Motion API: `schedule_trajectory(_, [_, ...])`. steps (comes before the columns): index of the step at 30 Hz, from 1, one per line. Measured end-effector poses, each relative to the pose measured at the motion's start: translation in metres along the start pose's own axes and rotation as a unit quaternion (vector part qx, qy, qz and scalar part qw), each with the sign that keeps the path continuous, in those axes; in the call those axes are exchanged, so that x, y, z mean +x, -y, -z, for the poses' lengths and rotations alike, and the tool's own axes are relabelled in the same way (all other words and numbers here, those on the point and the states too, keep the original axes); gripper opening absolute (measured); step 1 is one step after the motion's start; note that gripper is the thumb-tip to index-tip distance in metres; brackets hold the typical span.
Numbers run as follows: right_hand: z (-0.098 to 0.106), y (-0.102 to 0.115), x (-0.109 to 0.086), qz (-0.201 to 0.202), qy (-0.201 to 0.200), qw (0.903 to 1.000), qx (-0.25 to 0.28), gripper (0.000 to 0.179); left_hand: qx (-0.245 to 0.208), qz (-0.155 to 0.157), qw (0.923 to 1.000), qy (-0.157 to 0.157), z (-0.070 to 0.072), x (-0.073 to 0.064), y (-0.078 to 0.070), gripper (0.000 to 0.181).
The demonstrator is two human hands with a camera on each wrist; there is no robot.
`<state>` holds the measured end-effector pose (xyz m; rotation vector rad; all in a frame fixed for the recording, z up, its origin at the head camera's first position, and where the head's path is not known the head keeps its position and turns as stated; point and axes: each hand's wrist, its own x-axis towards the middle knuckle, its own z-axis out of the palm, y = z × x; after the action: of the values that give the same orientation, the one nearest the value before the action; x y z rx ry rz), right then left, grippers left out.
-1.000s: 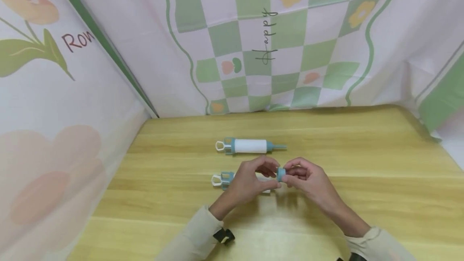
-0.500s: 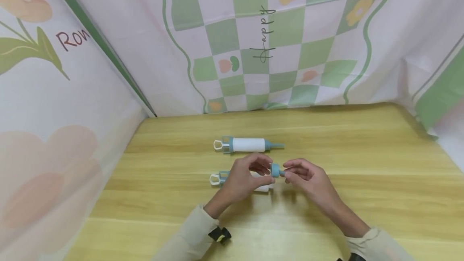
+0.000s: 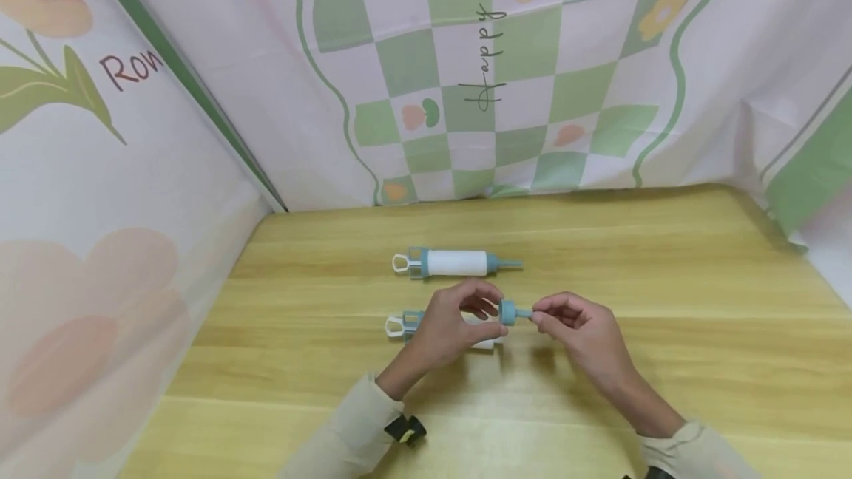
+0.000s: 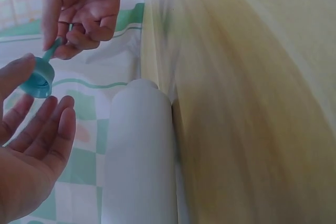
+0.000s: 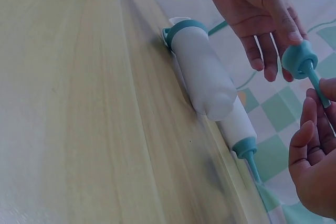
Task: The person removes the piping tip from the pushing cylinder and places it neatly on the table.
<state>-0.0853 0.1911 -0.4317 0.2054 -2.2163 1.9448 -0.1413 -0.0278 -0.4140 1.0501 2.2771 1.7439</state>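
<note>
Between my hands, above the table, is a teal nozzle cap [image 3: 508, 313] with a wide hollow end and a thin spout. My left hand [image 3: 455, 324] pinches the wide end between thumb and fingers; the opening shows in the left wrist view [image 4: 42, 80]. Thumb and fingertips of my right hand [image 3: 586, 327] pinch the spout's tip. Below the left hand lies a white syringe-like tube [image 5: 205, 72] with a teal collar and white looped handle, its front end bare. A matching tube [image 3: 457, 263] behind it has a teal nozzle fitted. The left hand partly hides the nearer tube in the head view.
Both tubes lie side by side on the wooden table [image 3: 299, 375], handles to the left. A printed checked curtain [image 3: 406, 65] hangs along the table's back edge, and a flowered cloth [image 3: 146, 176] hangs at the left.
My right hand has shifted from the cap's body rightward to the spout's tip, so the spout now shows. The left hand and cap moved slightly left, then held. Both tubes stay put.
</note>
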Motion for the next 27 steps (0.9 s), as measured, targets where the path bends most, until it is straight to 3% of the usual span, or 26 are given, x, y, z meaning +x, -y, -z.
schedule_trajectory(27, [-0.0056,-0.0019,0.0026,-0.006,-0.003,1.0,0.005,0.006,0.0,-0.002,0.9999,-0.016,-0.0066,-0.0012,0.0066,0.036])
